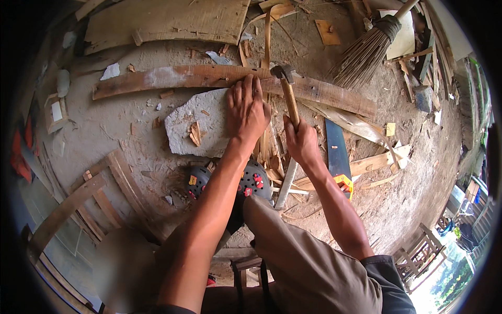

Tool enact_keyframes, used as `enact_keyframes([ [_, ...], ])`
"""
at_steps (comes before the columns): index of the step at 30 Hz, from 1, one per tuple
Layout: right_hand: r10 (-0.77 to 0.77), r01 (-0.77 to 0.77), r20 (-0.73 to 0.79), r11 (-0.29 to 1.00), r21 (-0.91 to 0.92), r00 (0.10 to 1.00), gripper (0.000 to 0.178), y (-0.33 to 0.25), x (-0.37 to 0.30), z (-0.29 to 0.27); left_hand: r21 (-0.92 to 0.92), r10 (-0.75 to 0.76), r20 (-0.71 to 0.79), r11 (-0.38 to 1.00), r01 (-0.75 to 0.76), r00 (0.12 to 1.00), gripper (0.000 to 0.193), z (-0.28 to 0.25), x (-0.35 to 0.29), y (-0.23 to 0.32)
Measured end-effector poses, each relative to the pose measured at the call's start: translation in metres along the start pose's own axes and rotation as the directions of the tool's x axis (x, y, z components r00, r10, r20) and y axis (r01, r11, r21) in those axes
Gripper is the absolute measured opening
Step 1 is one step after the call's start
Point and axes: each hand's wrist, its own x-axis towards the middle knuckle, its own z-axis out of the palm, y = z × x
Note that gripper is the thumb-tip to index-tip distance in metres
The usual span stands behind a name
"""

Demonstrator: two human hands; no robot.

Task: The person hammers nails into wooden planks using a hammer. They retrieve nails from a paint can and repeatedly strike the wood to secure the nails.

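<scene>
Down on the dirt floor, everything turns on the flat grey stone slab [188, 128]. The left hand [247, 110] lies palm down at the slab's right edge, fingers spread and reaching onto the long curved plank [172, 78] that runs just beyond the slab. It seems to be pinning a thin strip of wood beneath it, though the hand hides that piece, so I can't say for sure. The left forearm runs straight from the lower edge up to the slab, elbow low.

Right of the slab, the right hand [302, 140] is wrapped tight round the wooden handle of a hammer [286, 86]. Its steel head hangs over the plank, just beside the left fingertips, wrist cocked up and forearm angling in from the lower right.

How far along? A heap of split wood slivers [269, 157] lies between the slab and the right hand, so a fair bit of chopping or splitting looks done. The plank itself looks whole, so the striking there appears unfinished, judging by the poised hammer.

Near the slab's lower right corner sits a black shoe [251, 180] with red studs. Further right of the slab lies a handsaw [337, 152] with an orange grip, and far up beyond it a broom [366, 49].
</scene>
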Motion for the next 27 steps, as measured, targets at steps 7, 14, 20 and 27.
enact_keyframes([
  [7,-0.082,0.085,-0.031,0.989,0.12,0.996,0.039,-0.027,-0.007,0.007,0.029,-0.022,-0.028,0.999,0.023,0.999,0.067,0.006,0.005,-0.001],
  [14,-0.041,0.042,0.021,0.998,-0.052,0.999,0.04,-0.003,0.006,0.007,0.021,-0.033,0.015,0.999,0.033,0.999,0.069,0.006,0.008,0.002],
  [20,-0.239,0.253,-0.139,0.964,0.086,0.961,0.042,-0.004,-0.007,0.005,0.016,-0.008,-0.031,1.0,0.008,0.999,0.07,0.007,0.007,0.0],
  [27,-0.176,0.182,-0.106,0.982,0.047,0.979,0.033,-0.007,-0.004,0.002,0.036,-0.038,0.007,0.999,0.038,0.999,0.071,0.008,0.004,0.0],
])
